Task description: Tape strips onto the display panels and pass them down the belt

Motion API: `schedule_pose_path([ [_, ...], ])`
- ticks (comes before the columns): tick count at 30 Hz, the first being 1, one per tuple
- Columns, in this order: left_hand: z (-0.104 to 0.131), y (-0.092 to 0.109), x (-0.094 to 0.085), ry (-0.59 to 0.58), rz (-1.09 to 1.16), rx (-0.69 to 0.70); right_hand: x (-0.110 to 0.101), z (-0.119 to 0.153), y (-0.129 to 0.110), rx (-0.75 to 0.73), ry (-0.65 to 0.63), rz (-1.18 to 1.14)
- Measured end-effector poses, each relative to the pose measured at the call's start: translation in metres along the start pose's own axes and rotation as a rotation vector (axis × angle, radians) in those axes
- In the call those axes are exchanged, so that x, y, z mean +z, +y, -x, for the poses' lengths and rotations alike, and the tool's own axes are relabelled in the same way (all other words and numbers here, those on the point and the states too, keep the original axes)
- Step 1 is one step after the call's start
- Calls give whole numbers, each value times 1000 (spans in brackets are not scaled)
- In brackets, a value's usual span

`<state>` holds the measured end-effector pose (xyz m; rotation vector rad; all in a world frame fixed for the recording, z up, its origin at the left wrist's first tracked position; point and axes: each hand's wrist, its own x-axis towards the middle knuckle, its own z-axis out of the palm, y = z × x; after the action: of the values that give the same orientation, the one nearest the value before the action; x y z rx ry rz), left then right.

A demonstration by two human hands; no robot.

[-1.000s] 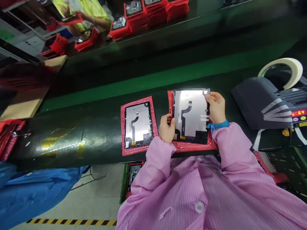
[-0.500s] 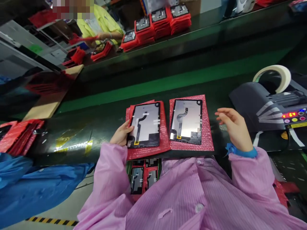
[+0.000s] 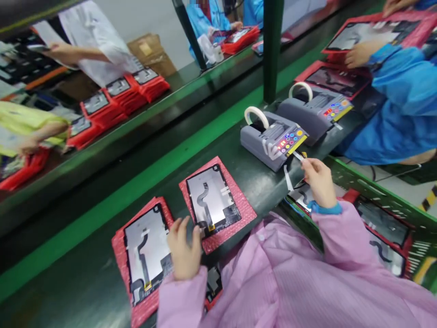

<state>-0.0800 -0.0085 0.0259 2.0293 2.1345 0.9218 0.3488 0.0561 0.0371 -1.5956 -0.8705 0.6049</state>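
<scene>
Two tablet screen panels lie back side up on red bubble-wrap sheets: a left screen panel (image 3: 155, 241) and a right screen panel (image 3: 223, 200). Each has a dark ribbon cable on its silver back. My left hand (image 3: 186, 248) hovers with fingers apart between the panels, close to the right one's lower corner. At the front of a grey tape dispenser (image 3: 262, 146), my right hand (image 3: 319, 180) pinches the end of a white tape strip (image 3: 298, 156). A second tape strip (image 3: 288, 178) hangs from the dispenser's front edge.
Another tape dispenser (image 3: 309, 111) stands just beyond. A green crate (image 3: 382, 187) with panels sits at my right. Red-wrapped panel stacks (image 3: 119, 98) line the far shelf. A co-worker in a blue sleeve (image 3: 399, 86) works at the right; others stand across the line.
My view has swung right. My right hand has moved to the dispenser and now grips tape. My left hand has let go of the left panel and shifted right.
</scene>
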Motion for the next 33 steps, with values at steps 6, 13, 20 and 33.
schedule_pose_path([
  [6, 11, 48, 62, 20, -70, 62, -1, 36, -63, -310, -22, -34],
  [13, 16, 50, 68, 72, -75, 19, 150, 28, -128, -873, -1319, 204],
  [20, 17, 58, 69, 59, -72, -86, 299, 41, -101, -1024, -1719, 639],
  [33, 7, 68, 62, -83, -154, -132, 309, 53, -89, -1236, -1607, 801],
])
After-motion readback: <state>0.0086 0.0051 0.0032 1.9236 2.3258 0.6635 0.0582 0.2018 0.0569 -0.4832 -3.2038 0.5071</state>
